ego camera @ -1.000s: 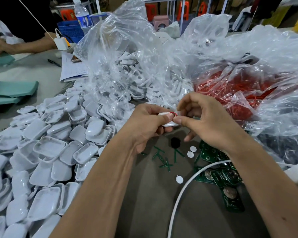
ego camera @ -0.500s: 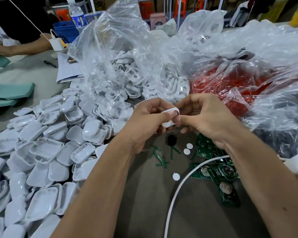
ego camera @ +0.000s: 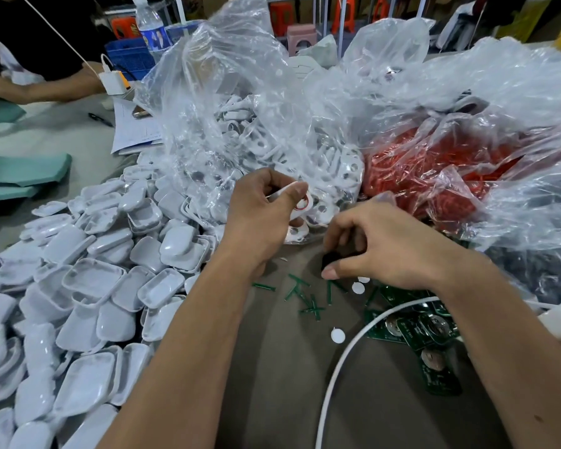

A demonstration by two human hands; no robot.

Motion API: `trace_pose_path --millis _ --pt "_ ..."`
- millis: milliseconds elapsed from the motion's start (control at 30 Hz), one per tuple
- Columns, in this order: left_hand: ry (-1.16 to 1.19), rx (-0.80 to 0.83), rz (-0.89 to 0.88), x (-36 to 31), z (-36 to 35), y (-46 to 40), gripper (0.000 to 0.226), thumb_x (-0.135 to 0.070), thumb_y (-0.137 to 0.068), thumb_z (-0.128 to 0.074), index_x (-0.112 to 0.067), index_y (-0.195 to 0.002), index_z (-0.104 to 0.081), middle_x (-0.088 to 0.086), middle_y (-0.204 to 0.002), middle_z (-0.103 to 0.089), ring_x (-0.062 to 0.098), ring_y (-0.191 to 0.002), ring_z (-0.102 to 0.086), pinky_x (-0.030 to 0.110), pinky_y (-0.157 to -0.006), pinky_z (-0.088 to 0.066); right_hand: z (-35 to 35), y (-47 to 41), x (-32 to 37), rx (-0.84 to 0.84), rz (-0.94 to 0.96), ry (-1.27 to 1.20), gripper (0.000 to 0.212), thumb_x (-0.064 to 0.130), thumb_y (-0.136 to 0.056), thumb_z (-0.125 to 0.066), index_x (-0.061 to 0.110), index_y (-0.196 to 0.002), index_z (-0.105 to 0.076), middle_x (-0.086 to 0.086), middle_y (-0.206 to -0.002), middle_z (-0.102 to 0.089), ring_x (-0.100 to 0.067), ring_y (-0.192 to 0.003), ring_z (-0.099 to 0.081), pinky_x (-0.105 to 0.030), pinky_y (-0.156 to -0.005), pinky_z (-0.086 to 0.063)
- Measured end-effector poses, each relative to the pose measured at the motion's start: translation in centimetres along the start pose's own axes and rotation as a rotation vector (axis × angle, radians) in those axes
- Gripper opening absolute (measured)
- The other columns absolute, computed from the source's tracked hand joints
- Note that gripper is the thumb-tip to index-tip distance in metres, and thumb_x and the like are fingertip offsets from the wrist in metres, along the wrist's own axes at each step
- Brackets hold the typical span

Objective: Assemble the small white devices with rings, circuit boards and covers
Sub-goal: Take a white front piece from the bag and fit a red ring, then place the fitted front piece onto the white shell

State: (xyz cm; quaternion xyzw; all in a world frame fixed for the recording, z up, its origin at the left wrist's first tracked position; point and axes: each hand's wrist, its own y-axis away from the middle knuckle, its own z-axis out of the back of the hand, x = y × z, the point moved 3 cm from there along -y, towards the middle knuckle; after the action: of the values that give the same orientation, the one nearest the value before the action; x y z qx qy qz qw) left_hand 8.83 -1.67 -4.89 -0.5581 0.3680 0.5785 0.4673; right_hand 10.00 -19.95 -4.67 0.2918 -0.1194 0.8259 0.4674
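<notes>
No writing is legible. The white device [ego camera: 300,202], pinched by the left hand [ego camera: 266,212], has been released by the right hand [ego camera: 382,251], now lowered at centre with fingers curled over a black disc [ego camera: 329,259].

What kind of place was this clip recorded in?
Most likely a small assembly workshop doing piecework by hand. A heap of identical white covers spreads over the table, clear bags hold bulk white parts and red rings, and green circuit boards lie loose beside them.

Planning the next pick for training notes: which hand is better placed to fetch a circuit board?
The right hand. It holds no device and hovers beside the green circuit boards, while the left hand grips the white device with its red ring.
</notes>
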Motion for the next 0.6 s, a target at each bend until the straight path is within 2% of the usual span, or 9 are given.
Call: trace_pose_path --millis 100,167,233,333,433,600 --pt "0.03 0.038 0.022 0.0 0.3 0.0 0.015 -0.02 -0.097 -0.071 -0.013 -0.084 -0.067 -0.004 -0.076 -0.073 0.018 -0.064 -0.07 0.018 -0.05 -0.048 -0.2 -0.1 0.5 0.025 0.069 -0.055 0.017 0.028 -0.078 -0.091 0.031 -0.084 -0.076 0.021 -0.077 -0.071 0.003 -0.069 -0.066 -0.01 -0.062 -0.048" --pt "0.053 0.079 0.044 -0.1 0.3 0.2 0.016 -0.021 -0.099 -0.068 -0.013 -0.086 -0.066 -0.003 -0.078 -0.073 0.018 -0.06 -0.069 0.02 -0.049 -0.047 0.0 0.0 0.7 -0.03 0.088 -0.16 0.014 0.02 -0.084 -0.086 0.03 -0.084 -0.076 0.013 -0.078 -0.075 -0.003 -0.063 -0.069 -0.016 -0.062 -0.053" --pt "0.081 0.089 0.055 -0.2 0.4 0.4 0.016 -0.02 -0.1 -0.066 -0.013 -0.086 -0.064 -0.002 -0.077 -0.072 0.017 -0.059 -0.069 0.021 -0.049 -0.047 0.4 0.1 0.8 -0.137 0.086 -0.335 0.014 0.017 -0.088 -0.082 0.029 -0.085 -0.075 0.003 -0.078 -0.075 -0.005 -0.054 -0.066 -0.02 -0.056 -0.054" --pt "0.153 0.071 0.081 -0.4 0.5 0.6 0.015 -0.019 -0.103 -0.062 -0.008 -0.092 -0.063 -0.002 -0.076 -0.071 0.02 -0.06 -0.07 0.023 -0.049 -0.048 0.8 0.1 1.0 -0.233 0.102 -0.498 0.012 0.016 -0.091 -0.078 0.027 -0.088 -0.075 -0.007 -0.077 -0.069 -0.005 -0.058 -0.063 -0.017 -0.051 -0.05" --pt "0.245 0.042 0.142 -0.5 0.6 0.7 0.016 -0.017 -0.105 -0.056 -0.004 -0.097 -0.057 -0.003 -0.069 -0.071 0.02 -0.053 -0.067 0.023 -0.044 -0.046 0.7 0.0 1.1 -0.213 0.103 -0.636 0.011 0.012 -0.095 -0.074 0.023 -0.092 -0.075 -0.009 -0.073 -0.068 -0.017 -0.061 -0.065 -0.022 -0.046 -0.047" --pt "0.293 0.051 0.177 -0.6 0.4 0.8 0.015 -0.015 -0.106 -0.053 -0.004 -0.096 -0.057 0.001 -0.071 -0.074 0.019 -0.05 -0.062 0.022 -0.042 -0.044 0.9 0.1 1.1 -0.287 0.098 -0.921 0.014 0.006 -0.083 -0.078 0.009 -0.096 -0.079 -0.019 -0.083 -0.075 -0.024 -0.07 -0.074 -0.023 -0.054 -0.056"
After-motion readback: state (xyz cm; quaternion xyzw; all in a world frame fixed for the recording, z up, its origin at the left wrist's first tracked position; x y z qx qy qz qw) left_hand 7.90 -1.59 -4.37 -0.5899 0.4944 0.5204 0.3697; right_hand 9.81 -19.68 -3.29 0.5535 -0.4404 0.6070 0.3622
